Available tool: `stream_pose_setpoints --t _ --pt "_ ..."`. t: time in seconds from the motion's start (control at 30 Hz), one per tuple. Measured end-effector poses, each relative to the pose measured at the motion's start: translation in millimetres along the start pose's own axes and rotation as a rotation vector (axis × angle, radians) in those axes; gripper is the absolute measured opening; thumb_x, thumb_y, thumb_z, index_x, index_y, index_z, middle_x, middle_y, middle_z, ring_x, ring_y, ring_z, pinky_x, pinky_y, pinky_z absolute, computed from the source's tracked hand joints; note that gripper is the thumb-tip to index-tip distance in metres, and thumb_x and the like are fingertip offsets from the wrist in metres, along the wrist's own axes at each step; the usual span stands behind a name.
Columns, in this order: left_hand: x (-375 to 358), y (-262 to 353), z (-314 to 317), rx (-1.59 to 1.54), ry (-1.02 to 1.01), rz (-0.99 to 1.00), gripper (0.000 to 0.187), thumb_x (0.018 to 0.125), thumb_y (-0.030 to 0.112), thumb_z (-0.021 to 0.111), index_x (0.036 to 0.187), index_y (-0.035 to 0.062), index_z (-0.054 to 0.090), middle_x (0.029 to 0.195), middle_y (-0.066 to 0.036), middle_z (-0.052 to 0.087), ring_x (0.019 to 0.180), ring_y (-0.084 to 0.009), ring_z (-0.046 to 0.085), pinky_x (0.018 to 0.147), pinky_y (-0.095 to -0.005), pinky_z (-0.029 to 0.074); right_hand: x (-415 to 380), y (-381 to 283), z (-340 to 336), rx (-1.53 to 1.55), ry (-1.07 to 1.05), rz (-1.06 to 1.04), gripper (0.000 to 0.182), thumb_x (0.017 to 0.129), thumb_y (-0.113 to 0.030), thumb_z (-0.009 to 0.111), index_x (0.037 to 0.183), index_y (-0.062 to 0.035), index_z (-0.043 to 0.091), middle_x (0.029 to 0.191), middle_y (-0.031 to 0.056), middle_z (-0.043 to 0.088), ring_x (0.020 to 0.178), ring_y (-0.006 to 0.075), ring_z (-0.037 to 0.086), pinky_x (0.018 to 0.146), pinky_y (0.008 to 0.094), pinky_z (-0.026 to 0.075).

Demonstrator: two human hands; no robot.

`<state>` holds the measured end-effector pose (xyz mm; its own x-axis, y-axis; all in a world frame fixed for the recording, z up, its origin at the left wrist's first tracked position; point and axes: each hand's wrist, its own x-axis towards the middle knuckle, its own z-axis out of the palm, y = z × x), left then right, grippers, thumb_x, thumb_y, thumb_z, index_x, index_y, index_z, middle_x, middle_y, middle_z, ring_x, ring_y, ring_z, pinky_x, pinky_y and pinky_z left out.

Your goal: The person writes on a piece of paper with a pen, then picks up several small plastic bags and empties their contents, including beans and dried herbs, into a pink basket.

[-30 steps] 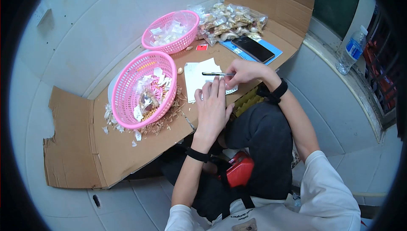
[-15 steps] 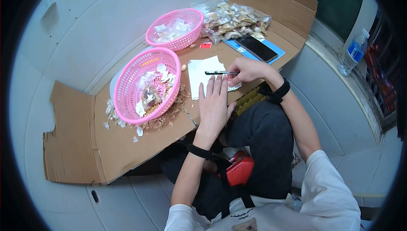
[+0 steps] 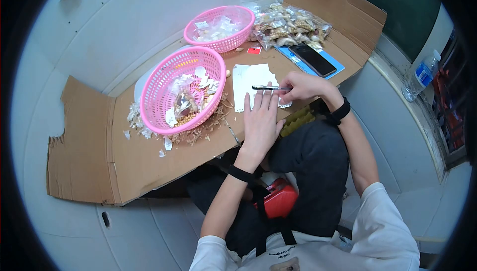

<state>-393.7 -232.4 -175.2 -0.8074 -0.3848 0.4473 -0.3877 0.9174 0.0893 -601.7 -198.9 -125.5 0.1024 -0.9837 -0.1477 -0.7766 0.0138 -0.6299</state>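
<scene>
A white sheet of paper (image 3: 243, 79) with a torn upper corner and a perforated edge lies on the cardboard. Across its lower part my left hand (image 3: 261, 126) is spread flat, fingers stretched out and pointing away from me. My right hand (image 3: 304, 86) grips a dark pen (image 3: 259, 88) between thumb and fingers at the paper's right side. The pen lies almost level, pointing left, just beyond the fingertips of the left hand. Behind the right hand, a black phone (image 3: 313, 59) rests on a blue spiral notebook (image 3: 334, 61).
Left of the paper stands a pink basket (image 3: 149, 89) holding shells, scraps and a small bag. A second pink basket (image 3: 191, 37) holds clear packets. Bags of shells (image 3: 293, 27) lie at the back. A small red card (image 3: 254, 50) is near them. A water bottle (image 3: 422, 74) stands on the right ledge.
The whole view has shifted, so the table things appear farther right. Both hands stay at the paper, the left one flat, the right one still holding the pen.
</scene>
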Motion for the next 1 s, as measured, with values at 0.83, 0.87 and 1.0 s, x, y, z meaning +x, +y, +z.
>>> stream_pose_setpoints --t 0.83,0.87,1.0 --pt "-26 -23 -44 -0.244 0.059 0.009 0.077 0.077 0.022 0.076 0.14 -0.0018 0.04 0.144 -0.018 0.041 0.136 -0.0364 0.037 0.116 -0.049 0.026 51 -22 -17 -0.018 0.009 -0.222 0.029 0.081 -0.025 0.076 0.095 0.0005 0.071 0.074 0.0072 0.067 0.069 0.0142 0.06 0.067 0.0337 0.048" --pt "-25 -25 -41 -0.219 0.055 0.019 0.078 0.077 0.023 0.076 0.14 -0.0018 0.039 0.144 -0.018 0.042 0.135 -0.0359 0.037 0.116 -0.0486 0.027 53 -26 -15 -0.091 0.217 -0.247 0.032 0.082 -0.024 0.075 0.102 0.0001 0.069 0.073 0.0068 0.065 0.069 0.0143 0.061 0.066 0.033 0.048" --pt "-19 -26 -33 -0.192 0.079 0.024 0.079 0.079 0.03 0.075 0.141 -0.0024 0.039 0.143 -0.018 0.043 0.135 -0.0343 0.038 0.116 -0.0494 0.025 48 -28 -10 0.303 0.53 -0.178 0.034 0.092 -0.025 0.061 0.116 -0.0011 0.063 0.073 0.0055 0.063 0.07 0.0136 0.064 0.061 0.0303 0.049"
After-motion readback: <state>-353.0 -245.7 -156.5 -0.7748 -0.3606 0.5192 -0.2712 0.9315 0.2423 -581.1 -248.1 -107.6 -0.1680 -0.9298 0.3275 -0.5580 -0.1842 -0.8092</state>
